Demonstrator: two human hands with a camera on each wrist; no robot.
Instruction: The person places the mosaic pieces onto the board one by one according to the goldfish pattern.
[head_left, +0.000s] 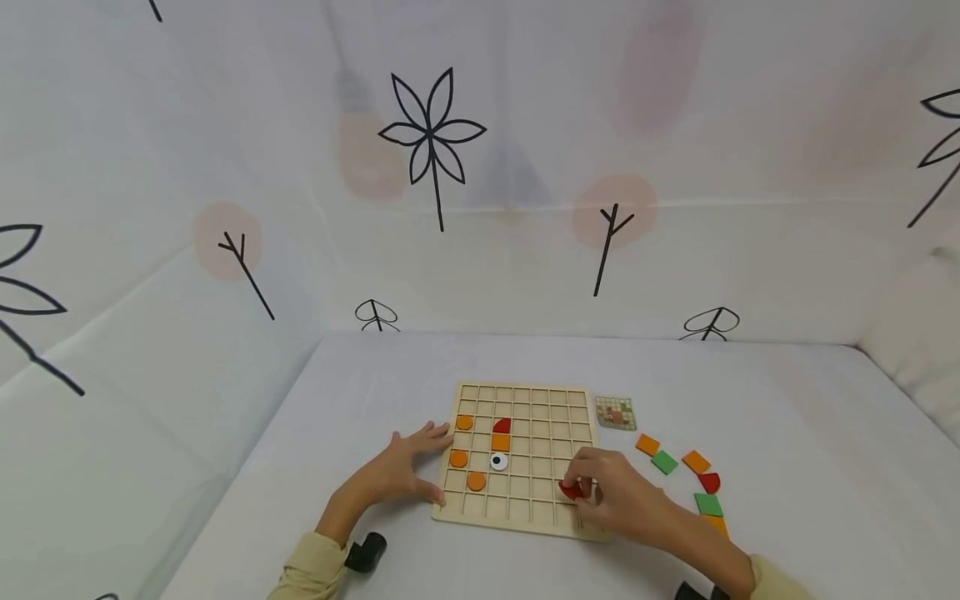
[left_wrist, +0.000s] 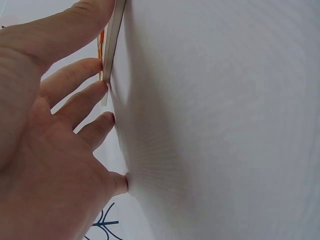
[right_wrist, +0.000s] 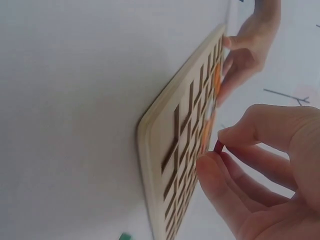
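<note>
A wooden grid board (head_left: 536,442) lies flat on the white table. My left hand (head_left: 397,468) rests at its left edge with fingers spread, thumb and fingertips against the rim. Over the board's lower right cells, my right hand (head_left: 618,500) pinches a red rounded tile (head_left: 571,490) between thumb and fingertips; the right wrist view shows that tile (right_wrist: 218,146) edge-on above the grid. In the left part of the board sit several orange discs (head_left: 458,458), a red rounded tile (head_left: 502,426), an orange square (head_left: 500,442) and a white disc with a black dot (head_left: 498,462).
Right of the board lie loose tiles: orange squares (head_left: 696,462), green squares (head_left: 708,505) and a red rounded one (head_left: 709,482). A small pattern card (head_left: 616,412) lies by the board's upper right corner. White printed cloth (head_left: 510,275) hangs behind the table.
</note>
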